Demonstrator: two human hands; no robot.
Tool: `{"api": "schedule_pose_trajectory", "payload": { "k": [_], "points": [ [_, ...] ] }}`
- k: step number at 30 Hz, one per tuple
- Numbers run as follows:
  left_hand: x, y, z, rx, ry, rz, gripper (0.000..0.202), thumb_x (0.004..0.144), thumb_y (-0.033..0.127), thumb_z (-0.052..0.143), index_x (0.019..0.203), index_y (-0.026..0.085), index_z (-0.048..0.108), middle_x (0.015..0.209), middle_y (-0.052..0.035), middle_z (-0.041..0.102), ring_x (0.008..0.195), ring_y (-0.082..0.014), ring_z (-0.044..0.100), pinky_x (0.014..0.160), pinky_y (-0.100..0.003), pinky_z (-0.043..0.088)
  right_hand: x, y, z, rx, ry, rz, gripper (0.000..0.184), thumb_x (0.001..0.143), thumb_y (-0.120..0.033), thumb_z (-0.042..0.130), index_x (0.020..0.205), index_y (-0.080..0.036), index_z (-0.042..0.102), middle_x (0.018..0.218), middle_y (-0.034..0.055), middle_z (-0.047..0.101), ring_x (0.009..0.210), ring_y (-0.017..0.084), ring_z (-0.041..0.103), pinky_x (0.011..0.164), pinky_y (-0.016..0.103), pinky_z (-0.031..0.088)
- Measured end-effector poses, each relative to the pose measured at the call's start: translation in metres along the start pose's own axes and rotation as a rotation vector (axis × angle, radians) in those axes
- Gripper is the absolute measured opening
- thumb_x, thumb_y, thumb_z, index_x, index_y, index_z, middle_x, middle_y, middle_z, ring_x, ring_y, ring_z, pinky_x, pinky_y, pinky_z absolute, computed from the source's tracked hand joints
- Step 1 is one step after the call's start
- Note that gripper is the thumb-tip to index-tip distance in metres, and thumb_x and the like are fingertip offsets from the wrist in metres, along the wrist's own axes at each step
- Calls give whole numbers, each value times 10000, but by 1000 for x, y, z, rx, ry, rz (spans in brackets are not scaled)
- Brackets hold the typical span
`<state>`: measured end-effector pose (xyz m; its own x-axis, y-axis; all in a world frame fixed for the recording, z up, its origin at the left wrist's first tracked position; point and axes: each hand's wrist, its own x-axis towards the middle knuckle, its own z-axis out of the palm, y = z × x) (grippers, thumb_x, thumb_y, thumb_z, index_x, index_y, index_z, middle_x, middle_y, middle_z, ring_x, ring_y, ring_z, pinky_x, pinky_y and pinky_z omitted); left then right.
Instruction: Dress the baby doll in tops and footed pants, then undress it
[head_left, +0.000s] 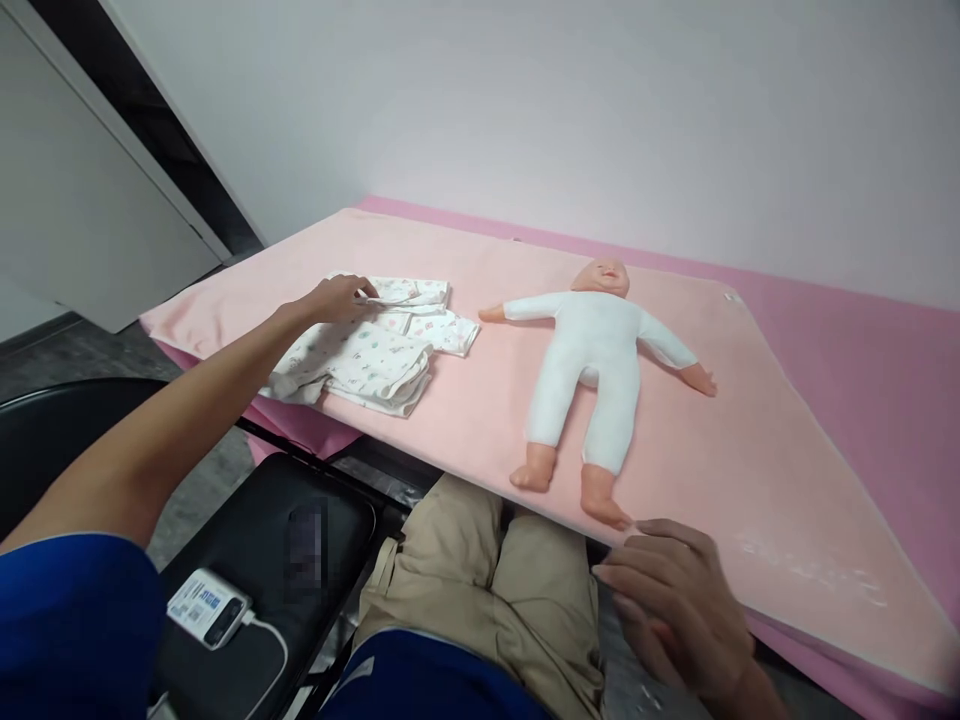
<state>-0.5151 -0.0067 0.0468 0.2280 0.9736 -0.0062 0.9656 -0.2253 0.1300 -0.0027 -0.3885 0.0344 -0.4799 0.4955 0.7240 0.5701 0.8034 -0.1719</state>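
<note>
My left hand (pixel 341 298) reaches over a stack of white baby clothes (pixel 367 362) with a small coloured print. Its fingers are bent down and closed on the upper garment (pixel 412 292); the fingertips are partly hidden. To the right, a baby doll (pixel 596 350) lies on its back, with a white cloth body, bare hands and bare feet. Its arms and legs are spread. My right hand (pixel 667 600) is at the front edge, just below the doll's foot (pixel 604 497). Its fingers are loosely bent and somewhat apart, with nothing seen in them.
A pale pink mat (pixel 465 430) lies over a darker pink cover (pixel 870 370) on the table, against a white wall (pixel 600 120). At lower left, a black chair seat (pixel 262 520) holds a white power bank (pixel 208 608) with a cable. My knees are under the table edge.
</note>
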Motion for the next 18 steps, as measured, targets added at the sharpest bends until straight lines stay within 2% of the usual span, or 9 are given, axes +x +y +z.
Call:
{"api": "schedule_pose_trajectory", "payload": {
  "k": [3,6,9,11,14,16,18],
  "points": [
    [-4,11,1,36,93,-85,619,926,712,492,1243,215,684,1279,-113,750,1138,-336,652,980,-408,444,7,-10,23,73,8,-52,247,882,-88,580,1060,-229,678,806,13,772,676,205,718,771,462,601],
    [-6,22,-8,-5,199,-93,799,945,854,323,1317,213,622,1237,-50,734,1151,-287,588,1049,-421,406,12,-14,34,123,30,-25,258,885,-77,559,1063,-233,659,788,1,756,651,196,695,771,454,586],
    [-9,34,-32,-127,392,-49,1063,835,1021,126,1370,217,570,1251,1,686,1108,-218,517,1113,-435,402,14,-11,32,171,37,43,304,868,-54,566,1081,-256,646,789,-23,742,638,190,674,799,455,561],
    [-13,50,-56,-200,518,-10,1134,762,1067,83,1380,234,543,1286,17,667,1098,-196,484,1138,-431,413,18,-7,26,182,54,91,322,882,-55,580,1106,-277,645,800,-23,733,660,201,672,803,460,550],
    [-26,94,-101,-258,690,92,997,822,1030,134,1348,280,528,1268,25,675,1095,-183,498,1122,-401,453,43,4,11,103,80,184,313,929,-91,642,1172,-288,646,930,34,743,819,256,706,809,476,555],
    [-39,134,-130,-281,814,246,826,930,946,201,1291,295,558,1215,1,679,1062,-188,549,1078,-399,485,75,13,-2,12,115,256,318,959,-165,701,1237,-304,636,1085,78,735,997,307,710,879,513,571],
    [-55,179,-154,-298,928,423,638,1047,797,261,1222,281,593,1140,-15,672,1038,-188,607,1036,-389,506,118,22,-15,-44,168,278,360,968,-281,750,1297,-325,609,1237,98,689,1165,351,671,1001,578,557]
  ]
}}
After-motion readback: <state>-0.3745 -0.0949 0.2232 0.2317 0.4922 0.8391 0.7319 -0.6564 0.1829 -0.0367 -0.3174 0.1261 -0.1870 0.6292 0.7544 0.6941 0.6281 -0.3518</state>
